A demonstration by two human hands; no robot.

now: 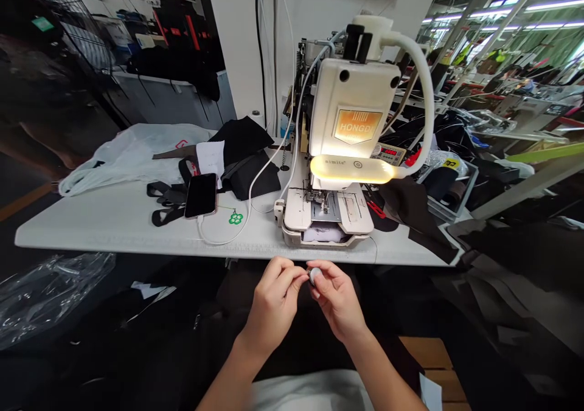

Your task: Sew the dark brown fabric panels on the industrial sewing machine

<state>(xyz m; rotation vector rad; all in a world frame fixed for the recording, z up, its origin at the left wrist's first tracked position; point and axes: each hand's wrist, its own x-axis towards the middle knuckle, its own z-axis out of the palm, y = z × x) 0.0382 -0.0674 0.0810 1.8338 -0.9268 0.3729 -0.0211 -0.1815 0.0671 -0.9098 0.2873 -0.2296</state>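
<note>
In front of the table edge, my right hand (335, 295) grips a small round silvery bobbin (314, 275) between thumb and fingers. My left hand (278, 298) is closed in a pinch right at the bobbin's left side. Whatever lies between those left fingertips, if anything, is too small to make out. Just beyond both hands stands a sewing machine (349, 113) with its lamp (351, 169) lit. Its needle area (323, 203) sits over a light work plate, and white material (325, 233) shows in the opening under the plate.
On the white table (104, 222) lie a phone (201, 195) on a white cable, black straps (166, 201), dark fabric (250, 168) and a plastic bag (132, 149). Red-handled snips (376, 209) lie right of the machine, near a clear bin (449, 189). Another person (31, 95) stands at far left.
</note>
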